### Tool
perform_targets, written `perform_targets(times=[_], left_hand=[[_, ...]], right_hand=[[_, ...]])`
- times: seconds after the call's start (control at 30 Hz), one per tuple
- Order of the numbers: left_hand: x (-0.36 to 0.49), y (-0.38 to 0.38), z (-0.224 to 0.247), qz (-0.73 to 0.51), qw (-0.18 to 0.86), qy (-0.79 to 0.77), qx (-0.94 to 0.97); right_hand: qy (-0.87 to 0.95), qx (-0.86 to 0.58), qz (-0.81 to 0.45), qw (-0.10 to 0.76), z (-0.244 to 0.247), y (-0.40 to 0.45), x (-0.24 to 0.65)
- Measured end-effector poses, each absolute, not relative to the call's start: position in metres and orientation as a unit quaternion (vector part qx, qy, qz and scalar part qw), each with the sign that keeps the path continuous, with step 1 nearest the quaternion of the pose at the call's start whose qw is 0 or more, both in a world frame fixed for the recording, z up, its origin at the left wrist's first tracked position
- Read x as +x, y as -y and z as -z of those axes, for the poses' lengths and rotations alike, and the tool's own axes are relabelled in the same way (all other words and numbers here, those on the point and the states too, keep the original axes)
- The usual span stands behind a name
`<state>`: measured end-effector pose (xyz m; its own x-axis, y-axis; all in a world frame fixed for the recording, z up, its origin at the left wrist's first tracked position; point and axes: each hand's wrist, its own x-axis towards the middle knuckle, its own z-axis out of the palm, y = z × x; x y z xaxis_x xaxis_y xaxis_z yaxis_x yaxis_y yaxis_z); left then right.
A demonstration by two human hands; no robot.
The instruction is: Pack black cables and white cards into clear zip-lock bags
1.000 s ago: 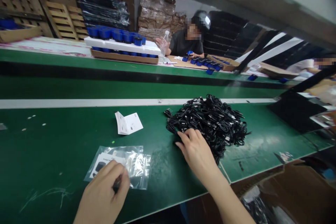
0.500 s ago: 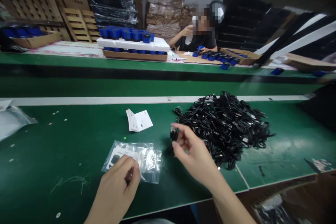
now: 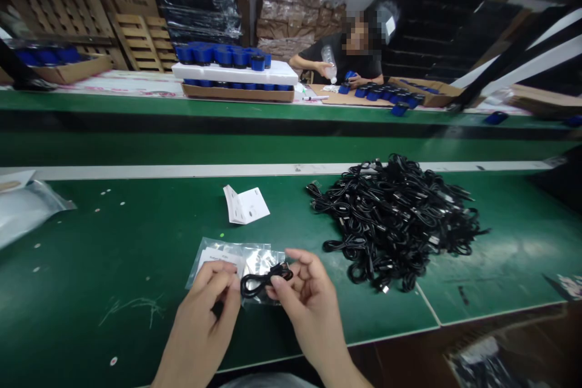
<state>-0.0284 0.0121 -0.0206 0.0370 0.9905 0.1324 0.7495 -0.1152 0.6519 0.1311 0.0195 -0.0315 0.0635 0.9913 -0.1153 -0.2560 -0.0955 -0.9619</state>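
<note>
A clear plastic bag (image 3: 261, 254) with a printed white card (image 3: 220, 256) in it lies on the green table, close to the front edge. My left hand (image 3: 204, 303) is closed at the bag's left part, its fingertips pinched on the bag near the card. Over the bag's right part, my right hand (image 3: 309, 297) holds a coiled black cable (image 3: 257, 284) between thumb and fingers. To the right lies a big pile of coiled black cables (image 3: 391, 212). An open folded leaflet (image 3: 248, 205) stands behind the bag.
Another plastic bag (image 3: 31, 206) lies at the far left. Behind, a raised shelf (image 3: 136, 97) bears a white foam tray (image 3: 282, 73) with blue round items. Across it a person (image 3: 336, 54) holds a bottle and a blue item. A box of packed items (image 3: 482, 364) is at the lower right.
My right hand has moved left from beside the pile to the bag, bringing the coiled cable. My left hand stays at the bag. The person across has lowered the bottle.
</note>
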Motion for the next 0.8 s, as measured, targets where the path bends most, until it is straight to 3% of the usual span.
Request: perform_targets(times=[0.2,0.43,0.8], left_hand=[[-0.035,-0.007,0.027,-0.304,0.17,-0.649,0.676],[-0.035,0.001,0.027,-0.33,0.115,-0.641,0.684],[-0.025,0.012,0.024,-0.346,0.151,-0.63,0.679]], right_hand=[[0.416,-0.472,-0.498,0.597,0.048,-0.006,0.108],[0.631,-0.44,-0.35,0.534,0.027,-0.008,0.116],[0.678,-0.502,-0.274,0.463,0.024,-0.012,0.115]])
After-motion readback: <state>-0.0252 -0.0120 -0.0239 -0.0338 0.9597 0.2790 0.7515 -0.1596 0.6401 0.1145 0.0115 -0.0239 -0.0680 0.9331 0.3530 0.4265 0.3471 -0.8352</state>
